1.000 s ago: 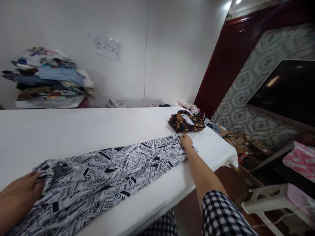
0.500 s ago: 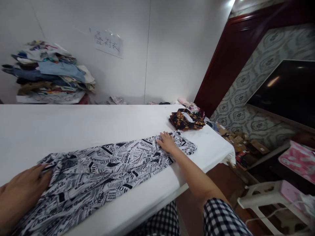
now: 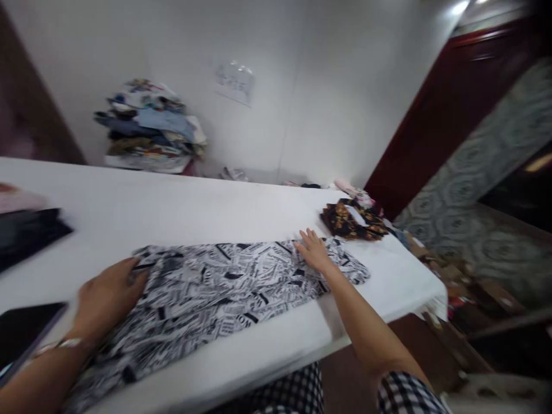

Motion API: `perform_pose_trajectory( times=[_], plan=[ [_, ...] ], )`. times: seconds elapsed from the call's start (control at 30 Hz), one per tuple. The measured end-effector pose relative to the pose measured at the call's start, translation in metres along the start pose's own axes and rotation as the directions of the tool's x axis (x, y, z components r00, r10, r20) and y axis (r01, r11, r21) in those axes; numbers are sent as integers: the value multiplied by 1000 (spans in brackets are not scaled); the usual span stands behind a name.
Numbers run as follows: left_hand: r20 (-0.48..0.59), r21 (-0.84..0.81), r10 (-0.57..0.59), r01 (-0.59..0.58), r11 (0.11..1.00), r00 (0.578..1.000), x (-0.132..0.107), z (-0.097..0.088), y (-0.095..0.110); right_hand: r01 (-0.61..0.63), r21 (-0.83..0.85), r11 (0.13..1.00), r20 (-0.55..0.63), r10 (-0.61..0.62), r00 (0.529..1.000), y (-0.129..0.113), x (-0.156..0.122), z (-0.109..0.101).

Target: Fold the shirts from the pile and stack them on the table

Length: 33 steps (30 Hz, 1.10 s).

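A black-and-white newspaper-print shirt [image 3: 233, 276] lies stretched in a long strip along the front of the white table. My left hand [image 3: 110, 296] is at its upper left end, thumb and fingers close together on the fabric edge; the fingertips are partly blurred. On the far right part of the shirt, my right hand [image 3: 314, 251] rests palm down with its fingers spread. Just beyond that hand sits a folded dark shirt with a brown-gold pattern [image 3: 366, 229].
A high pile of clothes [image 3: 150, 129] stands behind the table [image 3: 207, 201]. At left lie a dark folded cloth [image 3: 30, 233], a pink cloth [image 3: 19, 200] and a dark flat device [image 3: 26, 330]. Cardboard boxes [image 3: 495, 293] are on the right, past the table's end.
The view has swung left, bringing the dark cloth, pink cloth and flat device into sight. Both hands keep about the same places on the shirt.
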<state>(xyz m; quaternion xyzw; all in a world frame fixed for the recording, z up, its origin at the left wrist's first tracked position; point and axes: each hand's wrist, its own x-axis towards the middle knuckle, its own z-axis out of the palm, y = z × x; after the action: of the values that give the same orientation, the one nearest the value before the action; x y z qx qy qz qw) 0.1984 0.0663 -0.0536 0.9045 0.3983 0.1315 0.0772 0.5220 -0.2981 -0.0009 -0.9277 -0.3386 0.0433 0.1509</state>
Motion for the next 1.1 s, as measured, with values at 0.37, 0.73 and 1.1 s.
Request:
perform_pose_trajectory(
  times=[0.37,0.73,1.1],
  plan=[
    [-12,-313,-215,201,928,976,-21,-31,21,247,-208,947,70,-237,969,-25,-20,65],
    [31,-285,-225,225,932,974,-49,-69,18,365,-52,930,-80,-368,926,1,-8,82],
    [-201,-123,43,-68,990,979,-24,-82,63,566,113,816,-355,-499,790,-18,-31,47]
  ],
)
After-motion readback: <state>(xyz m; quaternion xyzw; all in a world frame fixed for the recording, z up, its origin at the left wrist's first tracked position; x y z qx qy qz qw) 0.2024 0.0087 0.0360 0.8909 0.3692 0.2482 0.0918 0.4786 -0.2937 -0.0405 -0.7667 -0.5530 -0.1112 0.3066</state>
